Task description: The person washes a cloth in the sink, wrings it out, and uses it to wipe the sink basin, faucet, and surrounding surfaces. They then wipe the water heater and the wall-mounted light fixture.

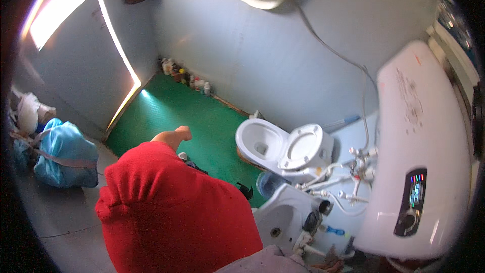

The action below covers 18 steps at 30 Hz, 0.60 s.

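Note:
A bare forearm reaches out of bulky red clothing [182, 212] that fills the lower left of the view. At its end is what appears to be my left hand [183, 132], small and bent inward above the green floor [206, 121]. Its fingers are too indistinct to show whether it holds anything. My right hand is out of view. Below the left hand, partly hidden by the red cloth, are a whitish item [182, 156] and a dark item [197, 167] on the floor. Grey cloth [261, 261] lies along the bottom edge.
To the right stand a white toilet [252, 131] with its lid raised, a washbasin [280, 216], hoses and taps [358, 163], and a white water heater [420, 132]. Several bottles [189, 77] line the wall. A blue bag [66, 151] sits left, near the door [83, 60].

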### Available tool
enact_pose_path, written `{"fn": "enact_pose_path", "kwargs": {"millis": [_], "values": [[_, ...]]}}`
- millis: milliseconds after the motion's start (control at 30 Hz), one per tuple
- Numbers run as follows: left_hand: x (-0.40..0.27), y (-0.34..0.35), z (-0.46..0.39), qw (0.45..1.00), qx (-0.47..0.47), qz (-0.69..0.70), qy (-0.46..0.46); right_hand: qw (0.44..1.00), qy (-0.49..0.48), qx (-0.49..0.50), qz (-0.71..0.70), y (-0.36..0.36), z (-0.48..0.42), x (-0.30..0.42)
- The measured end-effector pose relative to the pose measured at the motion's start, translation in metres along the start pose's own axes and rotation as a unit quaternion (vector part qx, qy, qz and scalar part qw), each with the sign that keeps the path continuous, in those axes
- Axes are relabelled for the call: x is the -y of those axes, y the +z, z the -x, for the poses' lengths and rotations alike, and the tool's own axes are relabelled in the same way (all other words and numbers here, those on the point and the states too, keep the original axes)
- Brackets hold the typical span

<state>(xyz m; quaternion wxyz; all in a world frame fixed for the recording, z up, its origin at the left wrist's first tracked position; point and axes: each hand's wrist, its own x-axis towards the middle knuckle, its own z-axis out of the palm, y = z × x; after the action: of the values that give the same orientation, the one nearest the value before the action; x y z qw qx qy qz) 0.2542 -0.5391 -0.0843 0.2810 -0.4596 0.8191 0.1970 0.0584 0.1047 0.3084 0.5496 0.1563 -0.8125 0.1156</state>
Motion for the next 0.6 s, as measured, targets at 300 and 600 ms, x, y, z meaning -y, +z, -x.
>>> {"fn": "enact_pose_path", "kwargs": {"millis": [300,600], "values": [[0.207,-0.124,-0.012,0.961,-0.077,0.209,-0.164,0.506,0.585,0.262,-0.577,0.111,0.022,0.274],[0.431,-0.227,-0.014,0.87,-0.187,0.334,-0.31,0.254,0.64,0.365,-0.626,0.194,0.054,0.508]]}}
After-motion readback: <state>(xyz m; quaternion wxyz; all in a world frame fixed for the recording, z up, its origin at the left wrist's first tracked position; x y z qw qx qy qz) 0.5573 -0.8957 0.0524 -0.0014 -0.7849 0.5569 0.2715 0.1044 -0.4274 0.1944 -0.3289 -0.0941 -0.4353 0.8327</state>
